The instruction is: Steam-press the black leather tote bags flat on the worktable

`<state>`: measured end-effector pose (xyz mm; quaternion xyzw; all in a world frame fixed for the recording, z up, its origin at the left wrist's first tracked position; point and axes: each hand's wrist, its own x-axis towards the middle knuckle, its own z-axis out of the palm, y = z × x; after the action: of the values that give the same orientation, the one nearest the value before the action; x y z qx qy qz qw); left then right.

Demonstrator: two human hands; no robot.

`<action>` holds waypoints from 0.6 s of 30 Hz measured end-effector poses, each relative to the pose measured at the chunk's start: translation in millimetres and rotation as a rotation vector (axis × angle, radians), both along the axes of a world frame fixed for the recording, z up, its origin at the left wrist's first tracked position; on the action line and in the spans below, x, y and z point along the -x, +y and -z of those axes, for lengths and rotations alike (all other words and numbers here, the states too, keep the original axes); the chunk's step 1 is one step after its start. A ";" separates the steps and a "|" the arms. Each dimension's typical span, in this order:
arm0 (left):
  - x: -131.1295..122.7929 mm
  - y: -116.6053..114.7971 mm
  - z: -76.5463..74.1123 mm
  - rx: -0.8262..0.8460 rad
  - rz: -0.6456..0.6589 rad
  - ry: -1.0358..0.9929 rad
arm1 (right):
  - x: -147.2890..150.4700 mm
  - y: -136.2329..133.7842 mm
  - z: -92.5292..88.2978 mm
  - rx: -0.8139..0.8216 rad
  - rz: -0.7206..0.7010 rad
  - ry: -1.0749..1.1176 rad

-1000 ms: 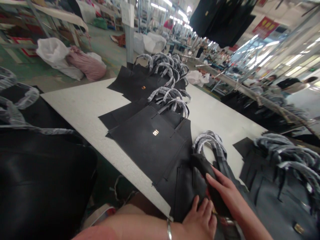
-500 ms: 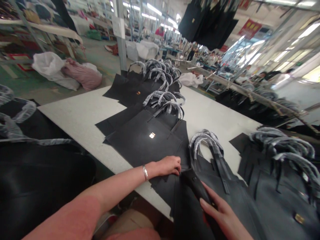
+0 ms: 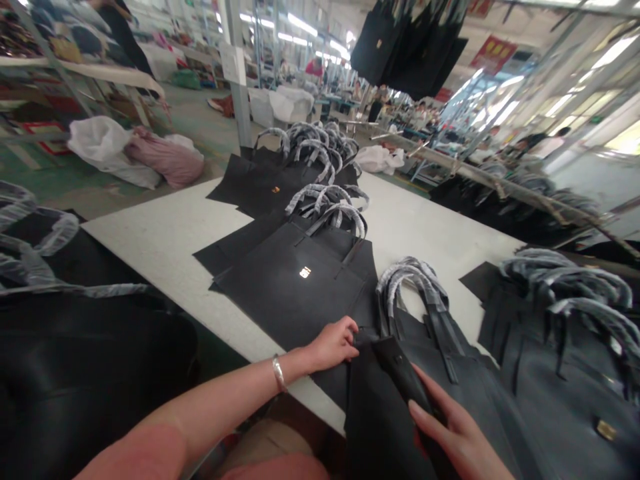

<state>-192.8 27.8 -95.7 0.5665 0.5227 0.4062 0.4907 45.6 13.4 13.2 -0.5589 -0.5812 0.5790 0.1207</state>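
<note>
My left hand (image 3: 334, 344), with a bracelet on its wrist, pinches the upper edge of a black leather bag (image 3: 380, 407) that lies at the near edge of the white table (image 3: 165, 233). My right hand (image 3: 453, 433) rests on the same bag with its fingers curled round a dark flap (image 3: 403, 377). The bag's handles (image 3: 410, 283), wrapped in plastic, point away from me. Just beyond my left hand lies a stack of flat black bags (image 3: 293, 280) with a small metal logo.
Another bag pile (image 3: 273, 183) lies further back and one more (image 3: 565, 347) lies at the right. Dark bags (image 3: 75, 360) fill the near left. White and pink sacks (image 3: 135, 157) sit on the floor. Black bags (image 3: 405, 47) hang overhead. Other workers sit far right.
My left hand went from lying beside my right hand on the bag to reaching forward to its upper edge. My right hand slid a little down the flap.
</note>
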 end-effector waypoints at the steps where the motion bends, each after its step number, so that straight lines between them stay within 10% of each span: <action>1: -5.3 -3.4 2.3 0.035 -0.051 -0.063 | 0.1 -1.8 -0.3 0.006 -0.008 0.006; 6: -17.4 -9.5 4.7 0.213 -0.194 -0.523 | 10.7 -2.9 -0.5 0.080 -0.066 0.055; 18: -8.6 -8.3 -11.6 0.214 -0.028 -0.579 | 26.7 7.3 -11.5 0.107 -0.021 0.105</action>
<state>-184.2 19.5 -84.1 0.3648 0.4087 0.5002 0.6706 18.9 20.7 24.6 -0.5274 -0.5480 0.6390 0.1149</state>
